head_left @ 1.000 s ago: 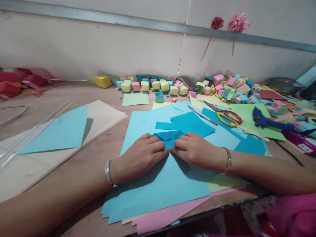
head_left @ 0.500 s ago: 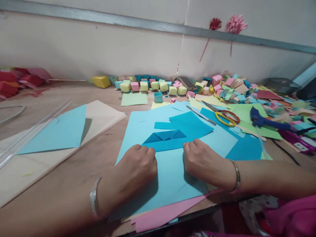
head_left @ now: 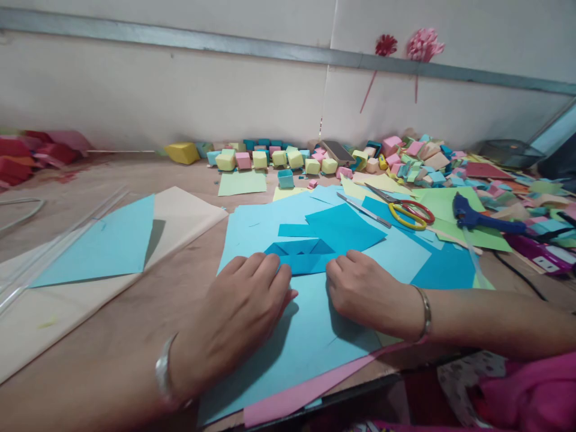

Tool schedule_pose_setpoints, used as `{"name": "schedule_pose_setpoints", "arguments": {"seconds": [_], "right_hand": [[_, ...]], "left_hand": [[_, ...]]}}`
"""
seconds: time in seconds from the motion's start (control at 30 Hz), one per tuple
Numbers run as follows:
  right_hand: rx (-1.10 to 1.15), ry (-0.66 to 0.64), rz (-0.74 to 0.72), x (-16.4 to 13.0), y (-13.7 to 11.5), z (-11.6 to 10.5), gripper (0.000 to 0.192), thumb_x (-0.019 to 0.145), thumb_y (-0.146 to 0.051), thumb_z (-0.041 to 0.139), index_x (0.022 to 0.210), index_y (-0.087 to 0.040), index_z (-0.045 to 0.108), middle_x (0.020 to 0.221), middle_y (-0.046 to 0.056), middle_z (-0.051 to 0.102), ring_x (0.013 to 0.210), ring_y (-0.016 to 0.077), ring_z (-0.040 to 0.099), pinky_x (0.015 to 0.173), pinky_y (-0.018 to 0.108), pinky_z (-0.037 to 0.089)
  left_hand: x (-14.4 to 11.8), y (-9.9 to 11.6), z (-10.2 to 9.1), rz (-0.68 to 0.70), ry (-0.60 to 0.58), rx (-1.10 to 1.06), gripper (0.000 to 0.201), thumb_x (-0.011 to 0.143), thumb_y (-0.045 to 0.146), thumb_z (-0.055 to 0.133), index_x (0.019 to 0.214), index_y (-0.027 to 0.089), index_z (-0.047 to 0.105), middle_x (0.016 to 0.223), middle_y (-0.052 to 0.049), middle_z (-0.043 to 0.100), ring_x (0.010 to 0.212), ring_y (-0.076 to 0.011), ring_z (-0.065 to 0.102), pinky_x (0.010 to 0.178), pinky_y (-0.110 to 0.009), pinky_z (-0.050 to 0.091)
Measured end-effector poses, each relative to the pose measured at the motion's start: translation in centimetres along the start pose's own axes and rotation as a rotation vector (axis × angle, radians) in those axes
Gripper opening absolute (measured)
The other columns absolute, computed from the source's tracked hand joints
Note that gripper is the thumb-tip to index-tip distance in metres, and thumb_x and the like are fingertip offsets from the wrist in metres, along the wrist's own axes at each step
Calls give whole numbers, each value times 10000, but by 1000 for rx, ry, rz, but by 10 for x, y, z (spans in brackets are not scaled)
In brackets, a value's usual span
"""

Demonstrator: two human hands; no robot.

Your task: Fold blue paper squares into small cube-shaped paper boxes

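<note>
A folded piece of blue paper (head_left: pixel 310 262) lies between my hands, its far flaps creased inward and partly standing up. My left hand (head_left: pixel 247 300) covers its left end, fingers bent over the paper. At the right end, my right hand (head_left: pixel 362 288) is closed with the fingertips pressed on the near edge; the thumb is hidden. Beneath is a large light blue sheet (head_left: pixel 310 330). Just beyond the folded piece lie a darker blue sheet (head_left: pixel 344 225) and a small blue strip (head_left: pixel 294 230).
Scissors (head_left: pixel 407 216) and a slim pen-like tool (head_left: pixel 364 210) lie behind the papers. A blue glue gun (head_left: pixel 486 221) is at right. Small paper boxes (head_left: pixel 279 158) line the wall. Left are a clear ruler-like strip (head_left: pixel 63 240) and a light blue sheet (head_left: pixel 103 246).
My left hand has moved up and over the paper's left end, its fingers extending further onto it. The near edge of the paper now looks folded upward. My right hand has barely shifted.
</note>
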State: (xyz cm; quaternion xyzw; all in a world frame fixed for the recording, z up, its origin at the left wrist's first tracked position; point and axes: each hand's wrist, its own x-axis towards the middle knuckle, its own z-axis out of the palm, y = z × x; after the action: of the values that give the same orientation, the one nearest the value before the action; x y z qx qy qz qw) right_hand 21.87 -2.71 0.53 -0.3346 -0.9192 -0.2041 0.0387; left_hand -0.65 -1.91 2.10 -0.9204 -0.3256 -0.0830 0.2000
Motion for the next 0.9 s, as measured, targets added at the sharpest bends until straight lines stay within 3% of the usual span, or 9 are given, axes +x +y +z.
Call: {"name": "schedule_pose_setpoints", "arguments": {"seconds": [0.07,0.2,0.27,0.37,0.57,0.67,0.73,0.8,0.9], "right_hand": [[2,73,24,4,2,-3,249,862,-41,456,691,-148,601,684,77,569,617,172,406,570,346,147],[50,64,130,11,8,-4,117,922,-188,526,915,-138,631,850,96,623,748,204,480,602,342,217],[139,0,136,13,9,-1,155,902,-277,591,942,-132,629,845,88,628,746,203,482,599,336,230],[254,-17,107,12,9,4,172,873,-278,634,958,-129,628,828,72,630,735,190,485,599,325,257],[446,285,196,13,17,4,254,926,-382,539,868,-149,623,832,84,600,794,197,507,681,317,380],[504,380,284,16,23,6,210,918,-352,543,870,-153,586,996,129,599,931,222,515,799,351,412],[655,316,354,18,25,9,208,866,-352,616,916,-162,548,995,107,600,891,202,531,765,327,424],[879,189,445,19,26,13,275,827,-333,655,1000,-174,512,801,12,581,701,144,514,629,267,394],[1158,83,566,22,27,17,369,819,-270,630,1136,-182,464,581,-102,414,530,99,402,519,226,304]], "left_hand": [[6,-4,10,-20,10,-89,279,906,244,522,1146,122,594,1017,-142,654,842,-283,585,663,-401,441],[10,-12,25,-71,-25,-247,383,874,198,575,1251,148,532,1045,-109,661,875,-282,586,724,-420,460],[10,-14,27,-94,8,-297,352,851,175,600,1200,170,554,1043,-97,653,896,-280,574,748,-418,458],[9,-15,29,-79,72,-376,145,857,134,569,992,180,594,953,-77,640,869,-247,563,743,-371,454],[10,-18,30,-20,205,-459,227,896,47,419,867,171,607,823,-50,627,767,-186,547,685,-310,435],[11,-18,28,32,203,-500,261,907,44,410,806,158,622,802,-54,627,767,-181,547,683,-312,446],[12,-16,26,59,242,-533,251,903,37,427,807,155,628,818,-59,639,821,-189,568,723,-322,473],[13,-14,24,96,310,-561,261,879,4,437,792,159,628,887,-72,652,939,-208,581,796,-340,494],[12,-14,21,85,419,-592,298,836,-41,447,767,177,636,1105,-91,626,1145,-245,530,946,-405,470]]}}
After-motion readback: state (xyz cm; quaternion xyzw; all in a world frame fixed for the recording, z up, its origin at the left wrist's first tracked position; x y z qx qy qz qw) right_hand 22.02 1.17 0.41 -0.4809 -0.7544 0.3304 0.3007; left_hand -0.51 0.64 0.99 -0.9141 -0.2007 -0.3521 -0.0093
